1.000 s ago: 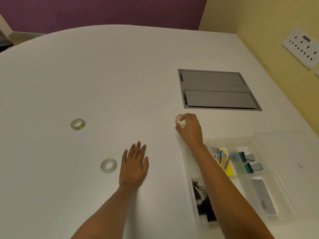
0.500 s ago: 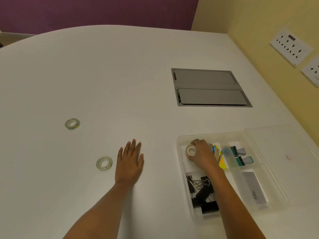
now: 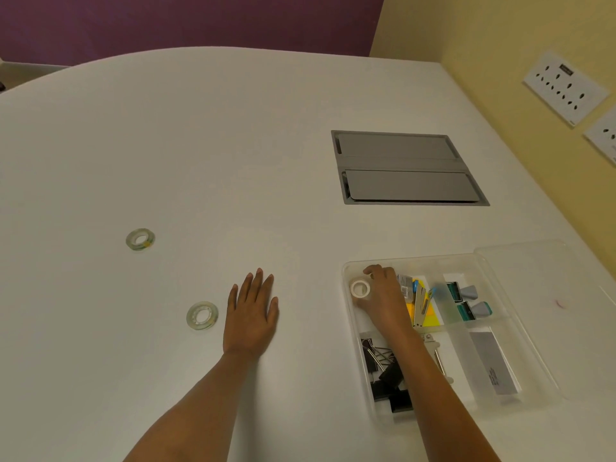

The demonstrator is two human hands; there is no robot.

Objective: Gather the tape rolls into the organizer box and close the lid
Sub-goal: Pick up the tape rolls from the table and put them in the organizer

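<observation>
A clear plastic organizer box [image 3: 530, 348] lies open at the right of the white table, its clear lid [image 3: 573, 295] folded out to the right. My right hand [image 3: 383, 298] is inside the box's far-left compartment, fingers curled around a white tape roll [image 3: 360, 289] held low in it. My left hand [image 3: 252, 315] rests flat on the table, fingers spread. Two clear tape rolls lie on the table: one [image 3: 202, 315] just left of my left hand, another [image 3: 140, 239] farther left and away.
The box holds black binder clips [image 3: 386, 378], a yellow pad, teal clips and a white card. A grey cable hatch [image 3: 406, 168] is set into the table beyond the box. Wall sockets [image 3: 565, 88] sit on the yellow wall at right.
My right hand carried the white tape roll from the table near the hatch into the box's far-left compartment. My left hand stayed flat on the table.
</observation>
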